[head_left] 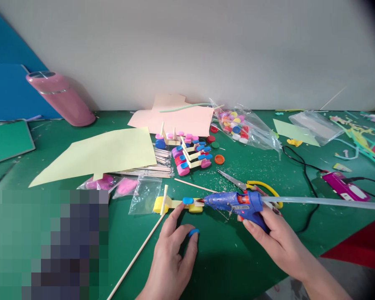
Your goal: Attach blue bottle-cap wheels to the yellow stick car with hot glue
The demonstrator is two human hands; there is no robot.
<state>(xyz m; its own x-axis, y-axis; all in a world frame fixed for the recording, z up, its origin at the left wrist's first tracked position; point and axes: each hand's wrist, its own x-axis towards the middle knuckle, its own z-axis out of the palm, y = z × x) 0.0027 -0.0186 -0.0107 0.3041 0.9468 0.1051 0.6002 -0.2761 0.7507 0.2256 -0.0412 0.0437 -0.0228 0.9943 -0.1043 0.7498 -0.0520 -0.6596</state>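
Note:
My right hand (pixel 268 233) is wrapped round the grip of a blue glue gun (pixel 221 201), with a long clear glue stick (pixel 325 203) sticking out of its back. The gun's nozzle touches or nearly touches the right end of a small yellow piece (pixel 176 204) with round yellow ends and an upright stick. My left hand (pixel 176 254) pinches a small blue oval (pixel 193 232) between thumb and a finger. Its index fingertip rests by another blue oval (pixel 188 201) on the yellow piece.
Behind lie finished-looking colourful pieces (pixel 190 156), scissors (pixel 237 181), a bag of caps (pixel 237 127), yellow paper (pixel 103 152) and pink paper (pixel 175 118). A pink bottle (pixel 64 100) leans at the back left. A purple power strip (pixel 343 186) with black cables lies right. A thin stick (pixel 137 256) lies front left.

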